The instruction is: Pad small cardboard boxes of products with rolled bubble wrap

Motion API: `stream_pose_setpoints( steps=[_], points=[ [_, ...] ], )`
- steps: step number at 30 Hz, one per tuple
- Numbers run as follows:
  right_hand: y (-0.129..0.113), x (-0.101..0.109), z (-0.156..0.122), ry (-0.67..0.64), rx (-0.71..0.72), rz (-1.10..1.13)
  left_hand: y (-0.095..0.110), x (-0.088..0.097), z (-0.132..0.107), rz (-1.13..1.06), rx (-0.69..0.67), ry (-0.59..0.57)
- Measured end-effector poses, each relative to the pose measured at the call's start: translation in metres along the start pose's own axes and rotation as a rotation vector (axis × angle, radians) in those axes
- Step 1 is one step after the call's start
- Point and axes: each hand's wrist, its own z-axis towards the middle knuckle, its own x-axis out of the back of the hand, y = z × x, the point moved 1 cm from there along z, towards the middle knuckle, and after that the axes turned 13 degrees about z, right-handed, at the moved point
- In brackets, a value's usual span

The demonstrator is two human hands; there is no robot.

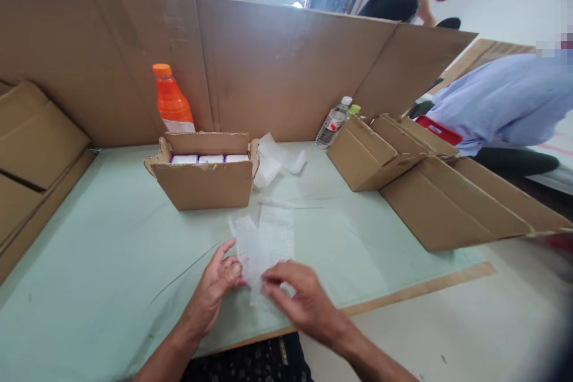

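Note:
A translucent white bubble wrap piece (250, 245) is held up, slightly tilted, over the near part of the table. My left hand (219, 280) has its curled fingers at the left edge of this piece, one finger pointing up. My right hand (304, 295) pinches its lower right side between thumb and fingers. Just behind lies another flat bubble wrap piece (277, 230). Beyond my hands stands an open cardboard box (210, 188), with several white-and-purple packs (210, 159) inside. More crumpled wrap (286, 158) lies beside the box's right end.
An orange bottle (172, 98) stands behind the box. A clear water bottle (333, 124) is near open cardboard boxes (367, 155) at the right. Cardboard panels (286, 65) wall the back of the green table (111, 239). Other people (505, 95) are beyond the panels.

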Motion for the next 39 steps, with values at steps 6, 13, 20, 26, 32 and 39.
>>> stream_pose_setpoints(
  steps=[6, 13, 20, 26, 32, 39],
  points=[
    [0.029, 0.007, 0.031, -0.041, -0.175, 0.095, -0.005, 0.034, 0.010, 0.082, 0.024, 0.221],
    [0.101, 0.051, 0.053, 0.112, -0.311, -0.285, -0.014, 0.075, 0.003, 0.279, 0.067, 0.288],
    [0.144, 0.041, 0.078, 0.190, -0.352, -0.554, -0.027, 0.074, 0.003, 0.397, 0.026, 0.296],
    [0.128, 0.012, 0.083, 0.142, -0.267, -0.536, -0.026, 0.075, -0.017, 0.193, 0.146, 0.234],
    [0.066, 0.014, 0.030, 0.202, -0.391, 0.001, -0.007, 0.064, -0.033, 0.106, 0.045, 0.267],
    [0.034, -0.021, 0.005, 0.184, -0.552, 0.878, 0.014, 0.018, -0.041, 0.135, -0.099, -0.044]
  ],
)
